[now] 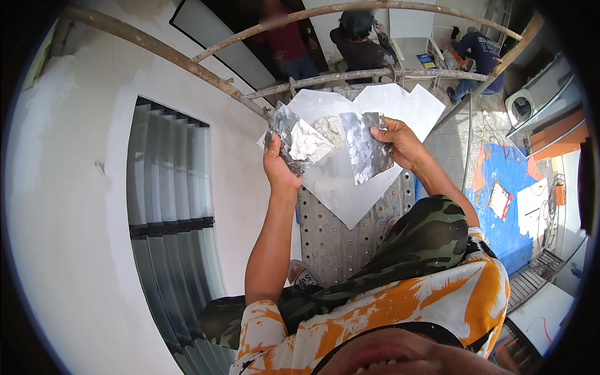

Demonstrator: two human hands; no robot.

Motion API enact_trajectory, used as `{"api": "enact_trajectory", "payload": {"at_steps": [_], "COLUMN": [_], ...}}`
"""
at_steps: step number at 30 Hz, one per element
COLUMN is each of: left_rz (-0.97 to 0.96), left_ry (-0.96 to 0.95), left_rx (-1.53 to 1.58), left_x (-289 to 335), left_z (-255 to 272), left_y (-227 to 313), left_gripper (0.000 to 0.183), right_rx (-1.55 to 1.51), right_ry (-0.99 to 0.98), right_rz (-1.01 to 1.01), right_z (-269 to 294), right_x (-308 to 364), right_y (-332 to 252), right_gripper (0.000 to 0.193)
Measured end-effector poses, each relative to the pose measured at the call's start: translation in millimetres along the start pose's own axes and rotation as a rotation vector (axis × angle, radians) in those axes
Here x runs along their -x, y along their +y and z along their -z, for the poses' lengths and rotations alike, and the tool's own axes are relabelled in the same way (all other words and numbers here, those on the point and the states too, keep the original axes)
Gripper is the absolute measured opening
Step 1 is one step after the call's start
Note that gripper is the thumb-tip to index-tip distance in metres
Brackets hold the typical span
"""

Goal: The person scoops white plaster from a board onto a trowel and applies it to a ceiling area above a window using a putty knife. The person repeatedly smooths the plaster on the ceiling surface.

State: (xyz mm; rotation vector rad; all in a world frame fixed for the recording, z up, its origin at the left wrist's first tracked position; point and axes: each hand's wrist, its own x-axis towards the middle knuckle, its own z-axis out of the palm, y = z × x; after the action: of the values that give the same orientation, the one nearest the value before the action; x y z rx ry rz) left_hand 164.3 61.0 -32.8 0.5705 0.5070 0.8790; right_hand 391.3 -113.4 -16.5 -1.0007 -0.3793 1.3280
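Note:
My left hand [279, 165] is closed on a thin dark putty blade [284, 122], which carries a lump of white putty [308, 140]. Level with it, my right hand [401, 144] grips a second flat putty blade [364, 150], its face smeared with white, thumb on top. The two blades are apart. Between them, a greyish-white heap of putty [330, 127] shows on the pale sheets [351, 197] that lie over the platform in front of me. The blades hide most of the fingers of both hands.
I sit on a perforated metal scaffold platform [331, 244]. Rusty scaffold tubes [322, 81] curve across the far side. A patched wall [69, 206] with a louvred window [175, 169] stands at left. Below are three people, a blue tarp [503, 169] and loose cables.

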Motion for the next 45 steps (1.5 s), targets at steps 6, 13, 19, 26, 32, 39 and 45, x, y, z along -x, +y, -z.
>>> {"api": "enact_trajectory", "payload": {"at_steps": [6,13,19,26,32,39,45], "left_rz": [-0.051,0.297,0.376,0.101,-0.208,-0.142,-0.168], "left_ry": [0.144,0.247,0.167,0.316,0.744,0.519,0.242], "left_rx": [-0.039,0.093,-0.036,0.013,0.389,0.349,0.170], "left_x": [3,38,118,242,305,249,184], "left_z": [-13,-20,-25,74,218,285,250], "left_y": [-14,50,158,283,301,333,432], "left_gripper": [0.041,0.032,0.030,0.033,0.021,0.014,0.021], "right_rx": [-0.223,-0.383,-0.006,0.454,0.621,0.833,0.771], "right_ry": [0.190,-0.070,-0.187,-0.204,-0.146,-0.164,-0.229], "right_rz": [-0.094,0.063,-0.058,-0.400,-0.574,-0.380,-0.067], "right_z": [-14,11,-54,-131,-175,-272,-392], "right_x": [-1,-13,-25,-49,-64,-86,-127], "right_y": [21,10,-6,6,50,51,-9], "right_gripper": [0.027,0.049,0.045,0.030,0.039,0.036,0.023]}}
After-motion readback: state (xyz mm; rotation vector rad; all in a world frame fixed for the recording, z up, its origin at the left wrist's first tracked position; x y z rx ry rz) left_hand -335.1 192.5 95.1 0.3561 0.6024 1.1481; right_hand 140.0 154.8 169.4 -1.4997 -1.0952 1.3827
